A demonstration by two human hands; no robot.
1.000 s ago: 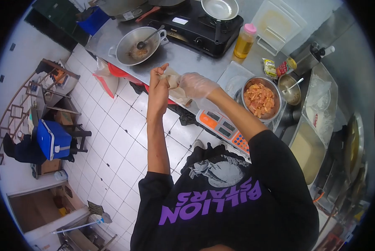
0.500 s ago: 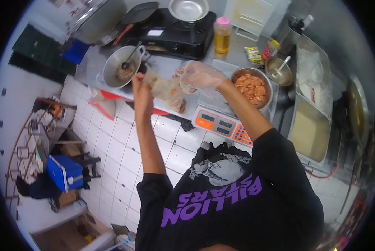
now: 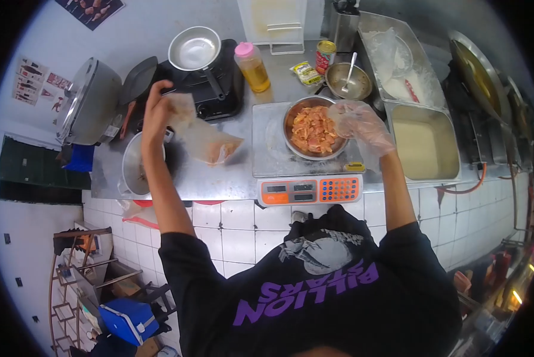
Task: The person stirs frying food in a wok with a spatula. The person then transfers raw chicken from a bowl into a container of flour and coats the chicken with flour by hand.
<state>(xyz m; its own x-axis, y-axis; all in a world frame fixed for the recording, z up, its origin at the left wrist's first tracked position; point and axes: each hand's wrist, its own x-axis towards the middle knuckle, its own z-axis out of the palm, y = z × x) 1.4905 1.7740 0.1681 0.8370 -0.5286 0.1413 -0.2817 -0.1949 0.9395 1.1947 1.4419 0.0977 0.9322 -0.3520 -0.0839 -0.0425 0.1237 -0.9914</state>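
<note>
My left hand (image 3: 155,113), bare, is closed on the top of a clear plastic bag (image 3: 186,113). The bag hangs tilted over the metal counter, with a few pieces of meat (image 3: 220,152) in its lower end. My right hand (image 3: 362,124), in a clear plastic glove, is at the right rim of a steel bowl (image 3: 288,134). Its fingertips are beside the cut raw meat (image 3: 312,129) in that bowl, and the blurred glove hides how they are bent. Under the bowl is a digital scale (image 3: 310,190) with an orange and white front.
A pot (image 3: 130,163) stands left, partly behind my left forearm. Behind are a black stove (image 3: 234,95) with a pan (image 3: 194,47), and an oil bottle (image 3: 253,68). To the right are a small bowl with a spoon (image 3: 349,80), a flour tray (image 3: 398,65) and a pale batter tray (image 3: 425,143).
My right hand has moved away from the bag, rightward to the meat bowl. My left hand still holds the bag, now further left of the bowl. The camera view has turned.
</note>
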